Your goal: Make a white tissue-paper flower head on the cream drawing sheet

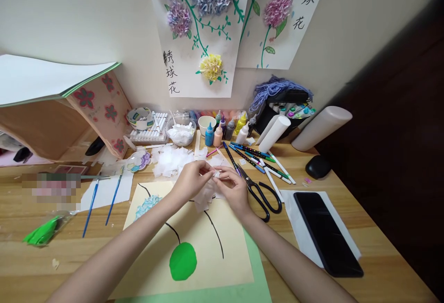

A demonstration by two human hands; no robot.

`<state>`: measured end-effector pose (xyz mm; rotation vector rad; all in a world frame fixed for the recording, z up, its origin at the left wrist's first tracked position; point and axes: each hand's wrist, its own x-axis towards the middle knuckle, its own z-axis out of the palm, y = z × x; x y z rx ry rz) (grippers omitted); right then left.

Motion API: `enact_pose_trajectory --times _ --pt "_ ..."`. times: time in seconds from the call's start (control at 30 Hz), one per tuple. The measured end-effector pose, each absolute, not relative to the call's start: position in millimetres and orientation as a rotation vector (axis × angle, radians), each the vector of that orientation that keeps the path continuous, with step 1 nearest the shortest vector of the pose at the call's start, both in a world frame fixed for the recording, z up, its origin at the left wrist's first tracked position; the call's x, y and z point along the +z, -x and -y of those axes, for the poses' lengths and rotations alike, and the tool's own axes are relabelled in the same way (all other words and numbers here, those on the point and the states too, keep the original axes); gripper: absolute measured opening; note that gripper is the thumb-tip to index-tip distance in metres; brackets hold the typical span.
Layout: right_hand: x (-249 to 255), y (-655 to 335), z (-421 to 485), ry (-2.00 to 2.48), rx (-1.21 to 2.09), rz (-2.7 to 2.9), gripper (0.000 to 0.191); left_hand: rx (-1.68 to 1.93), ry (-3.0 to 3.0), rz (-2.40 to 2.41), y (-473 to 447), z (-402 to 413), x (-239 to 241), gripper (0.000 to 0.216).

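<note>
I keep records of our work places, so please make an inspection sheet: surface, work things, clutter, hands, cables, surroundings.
Surface: light-brown wooden table.
Work things: cream rectangular paper sheet bearing a round green patch and a pale-blue ruffled flower; thin white paper pieces heaped behind it.
Clutter: black-handled scissors, handles apart; black rectangular phone on white paper.
Hands: left hand and right hand, fingertips together on a small white paper piece.
Cables: nothing seen.
Surroundings: pale wall with ruffled-flower pictures.
</note>
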<state>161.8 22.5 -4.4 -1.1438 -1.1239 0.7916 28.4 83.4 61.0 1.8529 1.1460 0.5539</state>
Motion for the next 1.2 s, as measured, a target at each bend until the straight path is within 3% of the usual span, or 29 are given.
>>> enact_pose_trajectory --times 0.23,0.5,0.73,1.03,1.2 --pt "-10 -160 -25 1.244 0.862 0.937 0.014 0.6 -1.611 -1.153 -21 -87 43 0.02" --pt "-8 -163 -26 1.242 0.669 1.043 0.012 0.738 -1.545 -1.294 -14 -97 48 0.023" --pt "-8 -160 -25 1.191 0.887 1.054 0.01 0.582 -1.384 -1.102 -21 -96 52 0.026" --pt "-14 -161 -29 1.287 0.912 0.929 0.014 0.659 -1.375 -1.182 -16 -98 61 0.022" --pt "-8 -163 -26 1.37 0.673 1.129 0.006 0.761 -1.444 -1.27 -12 -102 57 0.027"
